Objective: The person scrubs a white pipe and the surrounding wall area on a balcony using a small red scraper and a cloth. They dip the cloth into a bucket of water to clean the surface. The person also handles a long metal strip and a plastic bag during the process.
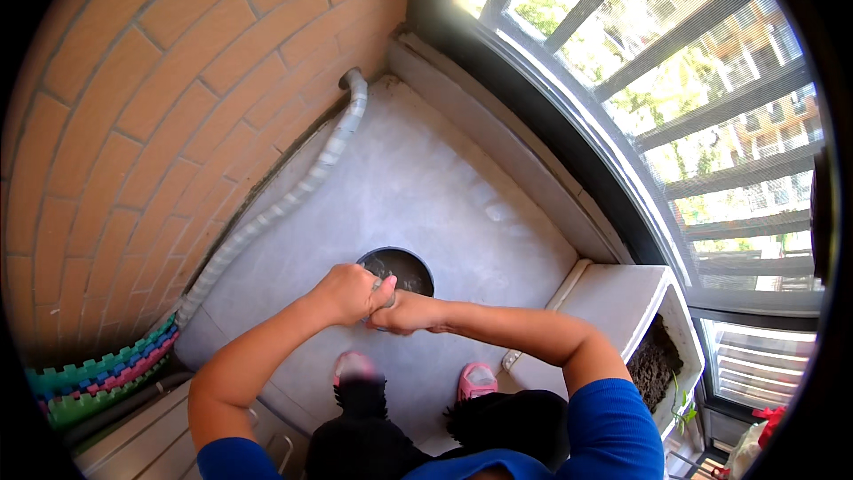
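Observation:
A round bucket (432, 277) with a dark bluish rim stands on the floor in front of me, holding murky grey-brown water (402, 267). Over its near side, my left hand (349, 292) and my right hand (409, 312) are closed tightly, one against the other. Between them they grip what looks like a bunched grey cloth (386, 298). Only a little of it shows; the fingers cover the rest. Both forearms reach inward, and the wrists are turned as if twisting.
A brick wall (169, 98) rises at left, with a wrapped pipe (306, 182) along its foot. Coloured foam mats (107, 382) lean at lower left. Barred windows (657, 80) stand at right above a ledge. A white planter (613, 302) with soil is at right. My pink shoes (478, 380) flank the near floor.

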`<action>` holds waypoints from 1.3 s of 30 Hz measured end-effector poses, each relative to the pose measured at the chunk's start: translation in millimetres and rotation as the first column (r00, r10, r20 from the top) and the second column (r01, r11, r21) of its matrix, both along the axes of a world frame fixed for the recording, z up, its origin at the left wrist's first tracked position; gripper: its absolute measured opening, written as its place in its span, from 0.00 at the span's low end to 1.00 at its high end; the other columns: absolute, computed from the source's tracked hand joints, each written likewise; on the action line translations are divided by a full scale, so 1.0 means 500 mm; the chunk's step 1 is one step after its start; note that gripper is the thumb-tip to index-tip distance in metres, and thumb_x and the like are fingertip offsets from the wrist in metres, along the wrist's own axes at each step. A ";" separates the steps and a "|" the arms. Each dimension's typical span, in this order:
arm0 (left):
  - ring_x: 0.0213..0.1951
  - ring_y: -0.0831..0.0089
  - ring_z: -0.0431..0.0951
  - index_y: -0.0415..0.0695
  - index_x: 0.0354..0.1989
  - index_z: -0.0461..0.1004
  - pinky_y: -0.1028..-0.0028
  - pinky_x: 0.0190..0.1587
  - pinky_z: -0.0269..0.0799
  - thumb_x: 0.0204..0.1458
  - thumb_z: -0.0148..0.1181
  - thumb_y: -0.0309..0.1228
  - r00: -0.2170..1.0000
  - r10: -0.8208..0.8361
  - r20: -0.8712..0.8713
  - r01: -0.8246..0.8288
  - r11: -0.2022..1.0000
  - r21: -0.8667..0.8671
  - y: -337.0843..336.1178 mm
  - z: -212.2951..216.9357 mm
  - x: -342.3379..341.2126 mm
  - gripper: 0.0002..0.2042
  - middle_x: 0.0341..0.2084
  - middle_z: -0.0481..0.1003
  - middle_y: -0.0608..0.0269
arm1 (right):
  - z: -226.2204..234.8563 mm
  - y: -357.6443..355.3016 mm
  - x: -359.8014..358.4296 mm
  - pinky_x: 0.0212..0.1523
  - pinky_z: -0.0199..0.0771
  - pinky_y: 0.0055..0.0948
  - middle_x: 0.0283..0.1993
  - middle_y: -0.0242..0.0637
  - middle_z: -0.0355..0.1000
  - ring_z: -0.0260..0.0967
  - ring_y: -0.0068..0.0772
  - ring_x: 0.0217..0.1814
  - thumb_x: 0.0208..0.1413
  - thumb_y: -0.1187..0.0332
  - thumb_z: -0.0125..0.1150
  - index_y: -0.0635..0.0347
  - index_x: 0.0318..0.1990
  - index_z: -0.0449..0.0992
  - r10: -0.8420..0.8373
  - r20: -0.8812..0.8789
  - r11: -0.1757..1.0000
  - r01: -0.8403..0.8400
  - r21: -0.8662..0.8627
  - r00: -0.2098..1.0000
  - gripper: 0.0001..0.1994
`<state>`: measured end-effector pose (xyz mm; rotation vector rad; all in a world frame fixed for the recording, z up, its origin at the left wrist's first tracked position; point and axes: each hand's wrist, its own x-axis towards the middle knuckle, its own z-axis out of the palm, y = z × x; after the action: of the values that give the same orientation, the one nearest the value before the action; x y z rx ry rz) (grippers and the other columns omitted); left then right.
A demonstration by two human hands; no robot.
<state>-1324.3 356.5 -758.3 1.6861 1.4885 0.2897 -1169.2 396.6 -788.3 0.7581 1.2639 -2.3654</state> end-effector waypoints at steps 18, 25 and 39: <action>0.10 0.67 0.63 0.39 0.15 0.66 0.68 0.17 0.61 0.54 0.35 0.53 0.431 0.888 0.159 -0.626 0.422 -0.656 -0.125 -0.259 0.105 0.29 0.09 0.65 0.58 | -0.141 -0.021 0.013 0.32 0.72 0.34 0.24 0.39 0.70 0.71 0.41 0.28 0.36 0.68 0.63 0.62 0.33 0.71 0.232 -0.026 -0.034 0.035 0.999 0.972 0.14; 0.32 0.78 0.73 0.41 0.37 0.70 0.76 0.33 0.68 0.55 0.47 0.49 0.534 0.738 0.412 -0.667 0.667 -0.332 -0.148 -0.144 0.061 0.20 0.26 0.71 0.65 | 0.000 0.000 0.016 0.36 0.70 0.23 0.32 0.36 0.72 0.70 0.26 0.31 0.53 0.66 0.55 0.63 0.39 0.70 -0.160 0.092 0.869 0.096 0.486 0.983 0.10; 0.33 0.81 0.67 0.45 0.43 0.68 0.76 0.31 0.64 0.57 0.47 0.41 -0.223 0.863 0.454 -0.502 0.298 -0.812 -0.342 -0.071 -0.142 0.14 0.34 0.69 0.71 | -0.028 -0.115 -0.245 0.40 0.72 0.29 0.39 0.34 0.66 0.66 0.26 0.39 0.58 0.60 0.50 0.61 0.44 0.66 -0.266 0.216 0.962 0.273 -0.002 0.939 0.14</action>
<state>-1395.3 185.5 -793.6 -0.1533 1.2228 1.3145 -1291.5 339.2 -802.1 1.2088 1.0885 -2.4229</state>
